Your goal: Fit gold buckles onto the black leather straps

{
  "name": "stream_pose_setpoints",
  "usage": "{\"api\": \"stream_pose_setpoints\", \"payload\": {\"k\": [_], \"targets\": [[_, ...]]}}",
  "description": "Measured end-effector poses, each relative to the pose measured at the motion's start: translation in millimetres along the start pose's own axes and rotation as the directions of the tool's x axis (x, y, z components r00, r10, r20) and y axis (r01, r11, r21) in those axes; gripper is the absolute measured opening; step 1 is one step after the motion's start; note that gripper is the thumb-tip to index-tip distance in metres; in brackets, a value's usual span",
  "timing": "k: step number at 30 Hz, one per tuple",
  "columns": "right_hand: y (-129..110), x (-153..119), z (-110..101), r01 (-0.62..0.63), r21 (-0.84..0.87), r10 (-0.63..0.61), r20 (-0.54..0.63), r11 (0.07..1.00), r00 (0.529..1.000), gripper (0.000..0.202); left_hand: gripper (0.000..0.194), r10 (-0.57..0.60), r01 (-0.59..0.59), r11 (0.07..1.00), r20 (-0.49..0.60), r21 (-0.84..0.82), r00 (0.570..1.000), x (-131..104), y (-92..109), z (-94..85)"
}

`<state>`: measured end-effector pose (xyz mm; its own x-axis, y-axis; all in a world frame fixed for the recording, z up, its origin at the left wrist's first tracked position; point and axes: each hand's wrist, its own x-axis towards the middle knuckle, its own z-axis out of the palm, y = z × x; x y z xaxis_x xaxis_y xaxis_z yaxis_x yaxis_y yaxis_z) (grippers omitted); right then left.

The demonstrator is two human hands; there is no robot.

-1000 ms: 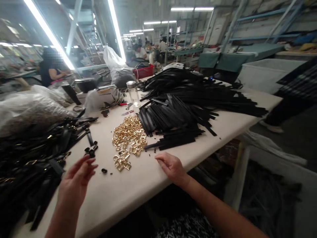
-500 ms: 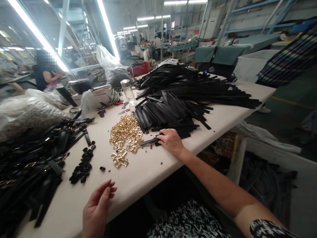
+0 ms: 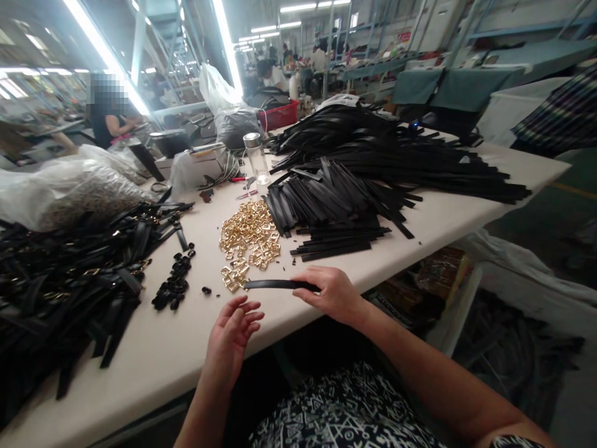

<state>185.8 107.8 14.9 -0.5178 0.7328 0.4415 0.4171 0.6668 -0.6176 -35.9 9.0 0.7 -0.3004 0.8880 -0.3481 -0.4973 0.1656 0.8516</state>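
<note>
My right hand [image 3: 329, 292] grips one end of a black strap [image 3: 270, 284] between thumb and fingers, just over the table's front part. The strap's free end points left and lies near several gold buckles [image 3: 236, 274]. My left hand [image 3: 236, 326] is raised near the table edge, below that free end, with its fingers apart and slightly curled; it holds nothing. Behind the buckles spreads a larger heap of gold buckles [image 3: 249, 230]. A short stack of black straps [image 3: 340, 241] lies beyond my right hand, and a bigger fanned pile of straps [image 3: 326, 196] behind that.
Small black loops [image 3: 172, 280] lie left of the buckles. Black straps with gold fittings [image 3: 107, 280] cover the left side. A glass bottle [image 3: 258, 163] stands at the back near a red basket [image 3: 280, 115]. A white bin [image 3: 508, 298] sits at the right, below the table.
My right hand has drawn a strap away from the stack, toward the table's front edge. My left hand has moved right and up, its fingers spreading. The view has shifted a little.
</note>
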Motion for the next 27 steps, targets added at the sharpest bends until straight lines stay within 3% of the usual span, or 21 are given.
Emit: {"api": "stream_pose_setpoints", "payload": {"k": [6,13,16,19,21,23,25,27], "targets": [[-27.7,-25.6,11.0,-0.074,0.036,0.068,0.150,0.997,0.986,0.015,0.046,-0.088,0.083,0.990,-0.040,-0.114,0.995,-1.0,-1.4,13.3],[-37.4,-27.4,22.2,-0.157,0.132,0.135,0.161,0.979,0.978,0.023,0.041,-0.164,0.155,0.980,-0.065,-0.124,0.984,-9.7,-3.1,10.3],[-38.5,-24.6,25.7,-0.267,0.247,0.184,0.313,0.931,0.932,0.009,0.038,-0.118,0.117,0.989,-0.015,-0.088,0.993,-9.9,-2.4,11.4],[-36.2,-23.2,28.1,-0.306,0.373,0.121,0.444,0.876,0.888,0.016,0.032,-0.017,0.018,1.000,0.051,-0.023,0.999,-8.5,-0.1,15.8],[-33.7,-23.3,28.9,-0.327,0.458,0.159,0.367,0.827,0.916,0.017,0.031,0.031,-0.032,0.999,0.066,0.013,0.997,-9.3,-0.2,20.5],[-31.0,-24.0,28.7,-0.402,0.583,0.310,0.255,0.707,0.916,0.015,0.035,0.024,-0.029,0.998,0.094,0.054,0.995,-12.9,-3.4,25.8],[-28.5,-24.8,27.8,-0.446,0.707,0.477,0.173,0.549,0.862,0.018,0.043,-0.043,0.025,0.993,0.155,0.117,0.987,-18.9,-9.5,30.6],[-26.1,-26.1,27.4,-0.425,0.778,0.585,0.092,0.463,0.806,0.024,0.047,-0.154,0.114,0.976,0.214,0.185,0.965,-25.2,-17.0,34.4]]}}
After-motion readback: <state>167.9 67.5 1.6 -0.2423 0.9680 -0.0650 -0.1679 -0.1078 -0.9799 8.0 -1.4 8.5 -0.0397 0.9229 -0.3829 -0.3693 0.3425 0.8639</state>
